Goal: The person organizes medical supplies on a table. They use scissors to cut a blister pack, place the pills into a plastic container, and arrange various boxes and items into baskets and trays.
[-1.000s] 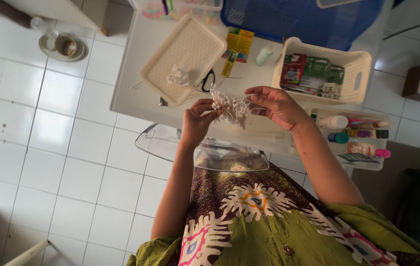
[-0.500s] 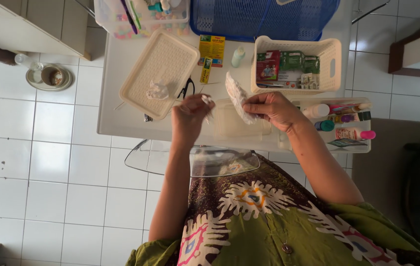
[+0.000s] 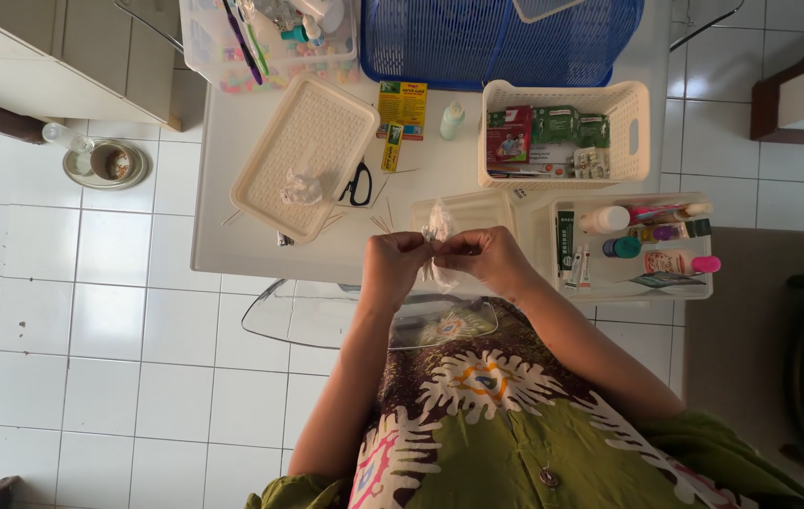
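My left hand (image 3: 394, 264) and my right hand (image 3: 483, 256) meet at the near edge of the white table (image 3: 232, 188). Both pinch a small clear plastic bag of cotton swabs (image 3: 437, 229) held upright between them. Just behind the bag lies a shallow cream tray (image 3: 477, 209). A few loose thin sticks (image 3: 382, 222) lie on the table to the left of it.
A larger cream tray (image 3: 312, 127) holds a crumpled bit of plastic (image 3: 301, 187), with black scissors (image 3: 358, 182) beside it. A cream basket (image 3: 636, 113) holds boxes; a divided tray (image 3: 704, 287) holds bottles and tubes. A blue basket (image 3: 477, 42) and a clear box (image 3: 213, 47) stand behind. A clear lid (image 3: 289, 316) rests under my arms.
My hands came together and nearer to me with the swab bag. My left hand, which had drawn away from the bag, now grips it again.
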